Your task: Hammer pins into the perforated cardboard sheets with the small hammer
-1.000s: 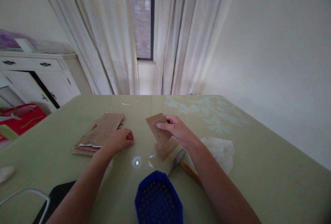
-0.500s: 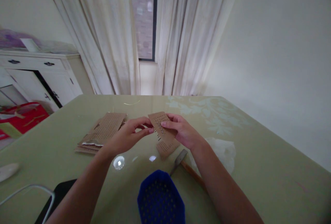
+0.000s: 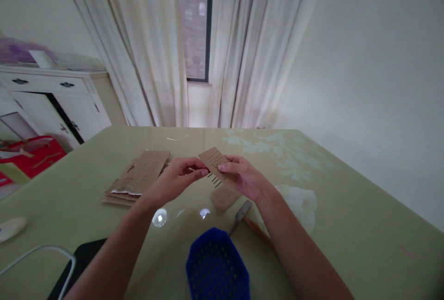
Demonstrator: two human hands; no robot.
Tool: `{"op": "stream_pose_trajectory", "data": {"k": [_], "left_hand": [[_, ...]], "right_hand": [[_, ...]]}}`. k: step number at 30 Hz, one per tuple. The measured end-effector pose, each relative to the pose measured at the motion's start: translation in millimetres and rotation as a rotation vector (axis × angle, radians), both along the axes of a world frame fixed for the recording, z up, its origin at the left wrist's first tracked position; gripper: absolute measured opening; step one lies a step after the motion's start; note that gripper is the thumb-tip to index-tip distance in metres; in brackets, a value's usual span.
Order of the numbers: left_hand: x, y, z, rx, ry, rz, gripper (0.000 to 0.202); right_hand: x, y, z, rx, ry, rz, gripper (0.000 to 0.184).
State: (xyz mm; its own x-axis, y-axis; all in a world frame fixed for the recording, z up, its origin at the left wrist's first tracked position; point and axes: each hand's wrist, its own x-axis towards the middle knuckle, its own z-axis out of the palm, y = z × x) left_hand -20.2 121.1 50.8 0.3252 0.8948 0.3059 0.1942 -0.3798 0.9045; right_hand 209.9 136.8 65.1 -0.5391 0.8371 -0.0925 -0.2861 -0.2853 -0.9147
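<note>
My right hand [image 3: 247,179] grips a brown cardboard piece [image 3: 209,156] pierced with rows of small holes, its thumb lying on top. Several thin dark pins [image 3: 215,180] stick out from the underside. At the left edge of this card, my left hand [image 3: 182,177] has thumb and forefinger pinched together close to the pins; whatever is between the fingertips is too small to make out. Below the card, a second perforated cardboard piece [image 3: 222,199] lies on the table. Nearby rests a hammer [image 3: 242,211] with a wooden handle, partly behind my right forearm.
A stack of perforated cardboard [image 3: 147,166] lies left on the glossy table [image 3: 163,263]. In front stands a blue perforated basket [image 3: 218,267]. Crumpled translucent plastic [image 3: 300,207] is at right. A white cable [image 3: 38,249], a dark flat object [image 3: 85,256] and a white mouse-shaped object [image 3: 12,229] are at left.
My left fingertips have shifted slightly right along the card's lower left edge. The held card is tilted a little differently, and its pins show more clearly.
</note>
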Motion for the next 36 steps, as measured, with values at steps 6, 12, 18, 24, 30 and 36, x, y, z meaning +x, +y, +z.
{"op": "stream_pose_trajectory", "data": {"k": [6,12,18,24,30,36], "left_hand": [[0.7,-1.3,1.2,-0.042,-0.069,-0.068,0.022],[4.7,-5.9,7.8,0.159,0.015,0.054,0.015],[12.4,-11.2,13.1,0.379,0.063,0.168,0.014],[13.7,-10.2,11.9,0.389,0.087,0.142,0.023],[7.6,-10.8,17.5,0.412,0.167,0.385,0.025],[9.3,-14.2,17.7,0.701,0.375,0.309,0.010]], "right_hand": [[-0.7,-0.6,0.7,-0.001,0.020,0.010,0.035],[-2.2,-1.4,2.7,-0.002,-0.004,-0.017,0.035],[-3.5,-2.5,4.3,-0.023,-0.016,-0.016,0.034],[-7.2,-3.8,4.3,-0.038,-0.022,-0.012,0.032],[-10.1,-3.0,8.7,0.052,-0.050,-0.162,0.032],[-11.2,-5.8,8.8,0.201,-0.213,-0.163,0.030]]}}
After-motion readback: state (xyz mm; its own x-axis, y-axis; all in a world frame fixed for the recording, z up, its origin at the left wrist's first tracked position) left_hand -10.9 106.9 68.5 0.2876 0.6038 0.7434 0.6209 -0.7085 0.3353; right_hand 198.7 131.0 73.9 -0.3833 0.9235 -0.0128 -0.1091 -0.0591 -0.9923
